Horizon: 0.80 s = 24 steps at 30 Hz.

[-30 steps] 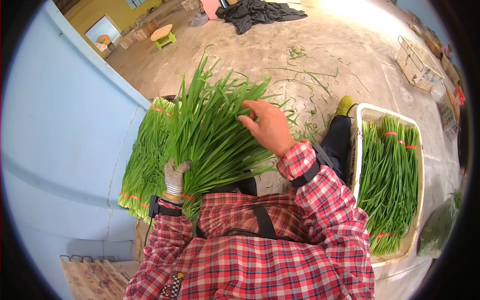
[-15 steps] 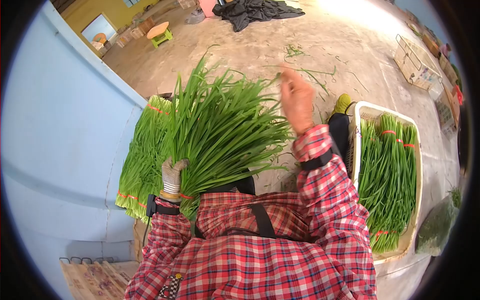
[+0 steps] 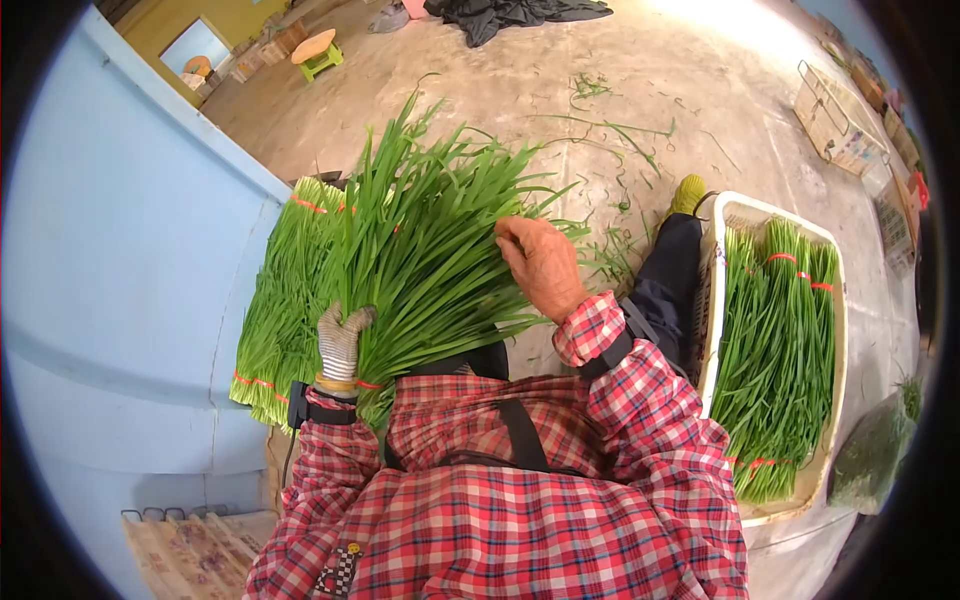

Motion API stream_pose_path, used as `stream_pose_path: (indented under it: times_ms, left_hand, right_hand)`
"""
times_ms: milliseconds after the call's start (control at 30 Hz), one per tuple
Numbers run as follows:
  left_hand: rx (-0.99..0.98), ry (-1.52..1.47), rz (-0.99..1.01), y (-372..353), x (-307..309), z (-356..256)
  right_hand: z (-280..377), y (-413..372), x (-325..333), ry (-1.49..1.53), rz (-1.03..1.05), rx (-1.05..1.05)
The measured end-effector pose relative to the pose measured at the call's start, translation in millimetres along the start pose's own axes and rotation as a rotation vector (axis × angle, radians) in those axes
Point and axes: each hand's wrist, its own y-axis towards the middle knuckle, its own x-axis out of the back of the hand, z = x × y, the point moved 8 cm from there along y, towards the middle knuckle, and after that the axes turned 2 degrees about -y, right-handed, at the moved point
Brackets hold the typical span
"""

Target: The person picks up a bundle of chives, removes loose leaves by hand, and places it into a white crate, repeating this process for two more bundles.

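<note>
My left hand, in a striped glove, grips a loose, fanned-out bunch of garlic chives near its banded lower end. The long green leaves spread up and to the right over my lap. My bare right hand is at the right side of the fan, its fingers curled and pinched against the leaves. What lies between those fingertips is hidden. Under and left of the held bunch, more garlic chives lie stacked, tied with red bands.
On my right a white plastic crate holds banded chive bundles. A clear bag of greens stands beyond it. A blue wall is close on the left. Leaf scraps litter the floor; a small stool stands farther off.
My right hand has come down and left from above the floor to the leaves of the bunch. The left hand keeps its grip, and the fan of leaves has shifted slightly.
</note>
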Motion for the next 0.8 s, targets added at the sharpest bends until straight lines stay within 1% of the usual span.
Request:
stream_pose_path:
  times_ms: [67,100,167,333,400,467,600,667,733,800]
  left_hand:
    - [-0.013,-0.004,0.019,2.1,4.8,6.2]
    - [-0.027,-0.011,0.037,2.7,3.8,5.6]
    - [-0.036,0.002,0.032,1.7,3.7,5.7]
    - [-0.039,0.027,0.039,0.4,1.0,0.1]
    - [-0.015,0.024,0.001,0.8,3.2,2.2]
    - [-0.022,0.003,0.02,2.3,1.2,1.8]
    - [-0.004,-0.006,0.027,4.3,1.2,5.8]
    - [0.017,-0.021,0.044,9.1,7.4,14.3]
    - [0.045,-0.03,0.055,11.0,14.3,24.2]
    - [0.028,0.006,0.03,15.4,23.1,29.7]
  right_hand:
    - [-15.8,-2.7,-8.9,0.066,0.077,-0.208]
    - [-19.2,-3.6,-11.2,0.065,0.073,-0.211]
    - [-15.4,-3.9,-20.2,-0.052,0.103,-0.072]
    - [-7.1,0.6,-22.4,-0.089,0.072,-0.029]
    - [-8.6,2.1,-22.4,-0.11,0.069,-0.028]
    - [-2.2,2.8,-20.5,-0.122,0.041,0.06]
    - [-5.0,7.4,-15.1,-0.147,0.029,0.097]
    - [-20.2,15.1,11.6,0.081,-0.214,0.061]
    - [-59.9,24.2,50.8,0.228,-0.265,-0.306]
    - [-107.5,30.2,94.1,0.247,-0.459,-0.252]
